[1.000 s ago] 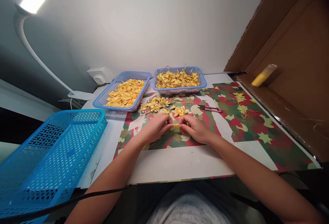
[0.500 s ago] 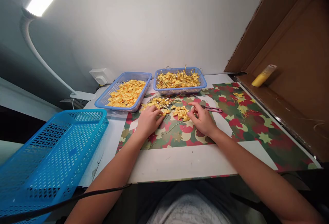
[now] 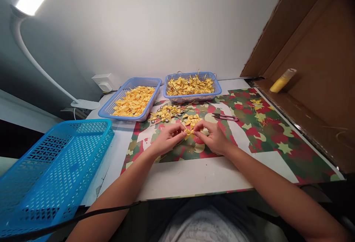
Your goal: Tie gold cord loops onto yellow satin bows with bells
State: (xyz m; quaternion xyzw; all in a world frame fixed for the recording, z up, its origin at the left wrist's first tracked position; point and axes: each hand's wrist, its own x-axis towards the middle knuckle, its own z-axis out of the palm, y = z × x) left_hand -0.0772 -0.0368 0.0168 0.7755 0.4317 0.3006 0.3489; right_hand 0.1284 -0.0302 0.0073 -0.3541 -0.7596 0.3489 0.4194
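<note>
Between my two hands is a small yellow ribbon bow (image 3: pixel 189 132), low over the patterned sheet. My left hand (image 3: pixel 169 138) pinches its left side with thumb and forefinger. On its right side, my right hand (image 3: pixel 212 137) pinches it the same way. Just behind the fingers lies a little heap of yellow bows (image 3: pixel 192 119). Farther left, a pile of bows with silver bells and gold cords (image 3: pixel 166 113) rests on the sheet. Fingertips partly cover the held bow.
A blue basket of yellow bows (image 3: pixel 134 101) and another of bows with gold cords (image 3: pixel 191 86) stand at the back. Pink-handled thread snips (image 3: pixel 226 117) lie right of my hands. A larger blue basket (image 3: pixel 69 160) is at left, a thread spool (image 3: pixel 283 80) at right.
Both hands have come together nearer to me. My left hand has brought a bow from the pile side, and my right hand has moved left and now grips it too.
</note>
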